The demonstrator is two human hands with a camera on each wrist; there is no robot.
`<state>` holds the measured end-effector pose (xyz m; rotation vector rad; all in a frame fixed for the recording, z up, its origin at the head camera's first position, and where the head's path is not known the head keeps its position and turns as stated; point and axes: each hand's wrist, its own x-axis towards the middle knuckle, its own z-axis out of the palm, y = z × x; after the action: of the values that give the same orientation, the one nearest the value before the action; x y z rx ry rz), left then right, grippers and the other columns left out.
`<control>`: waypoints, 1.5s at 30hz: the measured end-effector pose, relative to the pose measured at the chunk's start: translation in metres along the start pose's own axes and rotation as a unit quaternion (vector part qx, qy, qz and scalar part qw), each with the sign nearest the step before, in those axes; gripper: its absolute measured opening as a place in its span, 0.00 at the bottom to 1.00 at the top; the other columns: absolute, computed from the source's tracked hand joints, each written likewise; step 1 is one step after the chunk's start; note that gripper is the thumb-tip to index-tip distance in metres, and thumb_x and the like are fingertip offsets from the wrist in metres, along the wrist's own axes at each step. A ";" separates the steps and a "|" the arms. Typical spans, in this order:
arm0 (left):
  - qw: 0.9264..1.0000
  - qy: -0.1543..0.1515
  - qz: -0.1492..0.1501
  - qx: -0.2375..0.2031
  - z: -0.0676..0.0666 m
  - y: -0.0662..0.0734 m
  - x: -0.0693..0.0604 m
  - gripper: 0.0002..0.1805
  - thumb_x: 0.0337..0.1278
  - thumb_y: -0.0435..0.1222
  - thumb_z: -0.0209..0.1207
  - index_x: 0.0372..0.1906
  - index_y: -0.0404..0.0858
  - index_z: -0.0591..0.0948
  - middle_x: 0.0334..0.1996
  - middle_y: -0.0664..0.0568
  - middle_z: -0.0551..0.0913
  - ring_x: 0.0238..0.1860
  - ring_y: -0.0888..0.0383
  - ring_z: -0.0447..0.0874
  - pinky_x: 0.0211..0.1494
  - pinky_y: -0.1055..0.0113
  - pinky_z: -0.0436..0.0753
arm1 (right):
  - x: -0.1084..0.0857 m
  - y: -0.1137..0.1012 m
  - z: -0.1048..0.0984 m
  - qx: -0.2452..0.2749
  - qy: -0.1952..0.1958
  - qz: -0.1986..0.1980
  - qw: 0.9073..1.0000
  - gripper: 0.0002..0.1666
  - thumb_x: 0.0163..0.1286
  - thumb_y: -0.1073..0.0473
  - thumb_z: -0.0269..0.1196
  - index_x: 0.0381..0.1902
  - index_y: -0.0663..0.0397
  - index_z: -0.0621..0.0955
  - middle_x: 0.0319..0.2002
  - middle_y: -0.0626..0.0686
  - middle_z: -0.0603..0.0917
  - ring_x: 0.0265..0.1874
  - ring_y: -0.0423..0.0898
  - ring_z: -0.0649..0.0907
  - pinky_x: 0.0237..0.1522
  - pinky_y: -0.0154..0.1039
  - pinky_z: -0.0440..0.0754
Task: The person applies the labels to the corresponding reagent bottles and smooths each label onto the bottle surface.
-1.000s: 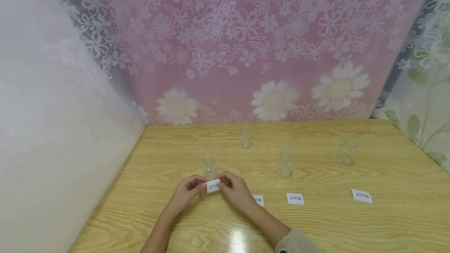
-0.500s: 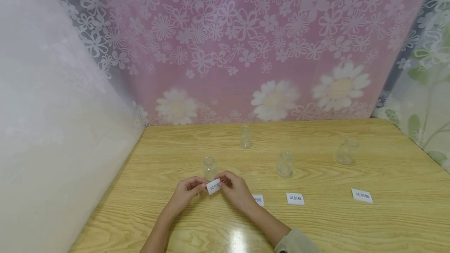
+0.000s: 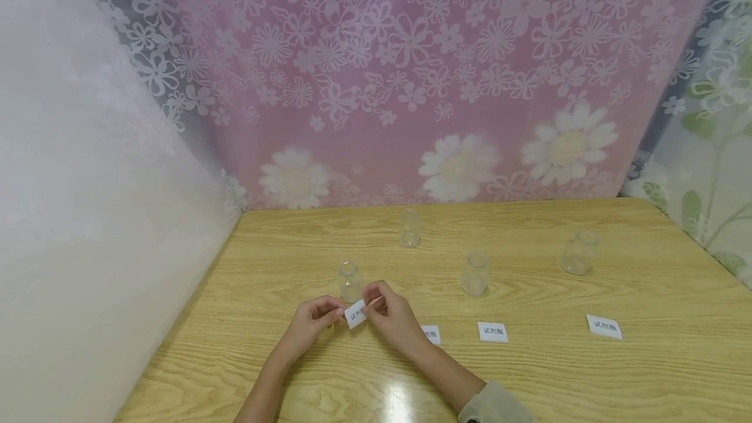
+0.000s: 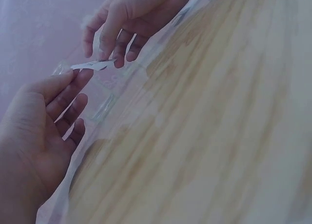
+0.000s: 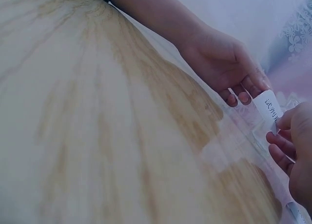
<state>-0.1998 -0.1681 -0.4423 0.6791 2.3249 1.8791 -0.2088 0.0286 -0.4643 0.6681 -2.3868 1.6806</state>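
Observation:
A small white label [image 3: 355,314] with dark printed characters is held up between both hands in the head view. My left hand [image 3: 311,322] pinches its left edge between thumb and forefinger. At the opposite edge, the thumb and forefinger of my right hand [image 3: 395,320] pinch it and cover part of the print. Just behind the label stands a clear glass bottle [image 3: 350,279], its lower part hidden by the hands. In the left wrist view the label [image 4: 92,65] appears nearly edge-on; the right wrist view shows its printed face.
Three more clear bottles stand on the wooden table [image 3: 282,234]: one at the back [image 3: 410,230], a bottle right of centre [image 3: 475,275] and a bottle far right [image 3: 579,254]. Near the front lie a partly hidden label [image 3: 431,334], a middle label [image 3: 492,332] and a right label [image 3: 604,327].
The label has tilted, its right side higher than a second ago. My right fingers have shifted slightly along its edge and cover more of the print. The left hand has barely moved.

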 end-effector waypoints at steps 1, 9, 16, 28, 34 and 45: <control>1.000 0.000 0.001 0.000 0.000 0.000 0.000 0.07 0.60 0.26 0.54 0.37 0.23 0.78 0.31 0.48 0.81 0.31 0.55 0.76 0.33 0.67 0.76 | 0.000 -0.001 0.000 0.001 -0.001 -0.002 1.000 0.08 0.62 0.68 0.61 0.39 0.54 0.76 0.35 0.47 0.78 0.32 0.43 0.79 0.35 0.36 0.77; 1.000 -0.004 0.019 -0.003 0.000 -0.005 0.000 0.06 0.60 0.24 0.52 0.36 0.22 0.77 0.30 0.50 0.81 0.31 0.55 0.77 0.34 0.66 0.77 | -0.003 -0.017 -0.003 0.029 -0.044 -0.008 0.999 0.04 0.63 0.65 0.61 0.36 0.59 0.77 0.39 0.53 0.78 0.37 0.51 0.80 0.38 0.40 0.79; 1.000 -0.019 0.017 -0.008 -0.003 -0.023 0.000 0.07 0.61 0.27 0.53 0.37 0.26 0.78 0.32 0.48 0.81 0.34 0.53 0.77 0.38 0.65 0.76 | -0.002 0.000 0.002 0.050 -0.075 -0.009 0.996 0.10 0.63 0.57 0.63 0.39 0.55 0.76 0.40 0.48 0.77 0.41 0.48 0.77 0.40 0.36 0.78; 0.998 -0.040 0.017 -0.050 0.001 -0.025 0.000 0.07 0.60 0.27 0.54 0.37 0.24 0.77 0.32 0.52 0.82 0.37 0.58 0.80 0.45 0.63 0.78 | -0.004 -0.013 -0.001 0.057 -0.084 -0.001 0.995 0.11 0.61 0.60 0.64 0.39 0.59 0.77 0.41 0.53 0.77 0.44 0.51 0.77 0.42 0.37 0.78; 0.998 -0.040 0.026 -0.030 0.001 -0.025 0.001 0.06 0.60 0.25 0.54 0.37 0.24 0.78 0.31 0.41 0.82 0.36 0.54 0.81 0.42 0.62 0.78 | -0.007 -0.039 -0.009 0.051 -0.092 -0.010 0.994 0.05 0.63 0.68 0.60 0.37 0.64 0.77 0.42 0.58 0.77 0.43 0.54 0.77 0.41 0.39 0.78; 0.999 -0.040 0.004 -0.019 0.005 0.002 0.000 0.06 0.61 0.25 0.52 0.36 0.24 0.77 0.32 0.32 0.79 0.36 0.46 0.79 0.41 0.62 0.78 | -0.007 -0.043 -0.013 0.049 -0.071 -0.011 0.996 0.02 0.63 0.71 0.58 0.32 0.67 0.78 0.43 0.60 0.78 0.43 0.54 0.77 0.39 0.41 0.79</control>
<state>-0.1973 -0.1634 -0.4421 0.7455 2.2350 1.8592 -0.1857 0.0304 -0.4254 0.8542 -2.3926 1.8086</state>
